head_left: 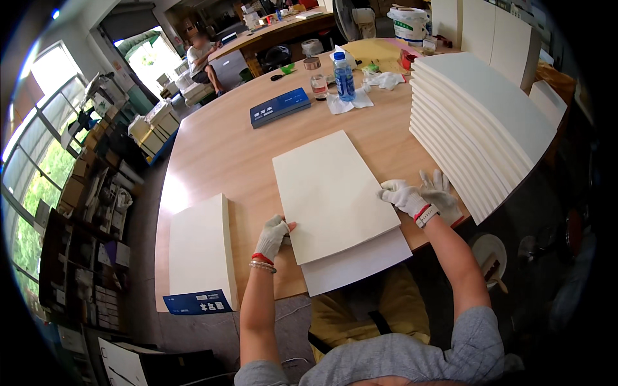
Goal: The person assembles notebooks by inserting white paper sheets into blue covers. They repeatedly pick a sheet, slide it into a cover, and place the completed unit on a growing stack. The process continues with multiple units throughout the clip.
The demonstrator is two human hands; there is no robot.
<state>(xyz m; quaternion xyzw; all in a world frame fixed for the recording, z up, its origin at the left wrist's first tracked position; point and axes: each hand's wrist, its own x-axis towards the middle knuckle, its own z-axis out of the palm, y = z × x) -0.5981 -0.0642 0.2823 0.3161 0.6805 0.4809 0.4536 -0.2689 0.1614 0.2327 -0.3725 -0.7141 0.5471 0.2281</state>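
A cream paper pad lies at a slant on the table in front of me. A thinner whitish sheet or board sticks out from beneath it towards my body. My left hand, in a white glove with a bare thumb tip, is closed on the pad's left edge. On the opposite edge, my gloved right hand is closed with its fingertips at the rim. A loose white glove lies just beyond my right wrist. What my curled fingers do under the edges is hidden.
At left lies a cream paper stack with a blue printed band. A tall stack of pads stands at right. Farther back are a blue box, a blue bottle and a glass jar. A person sits far off.
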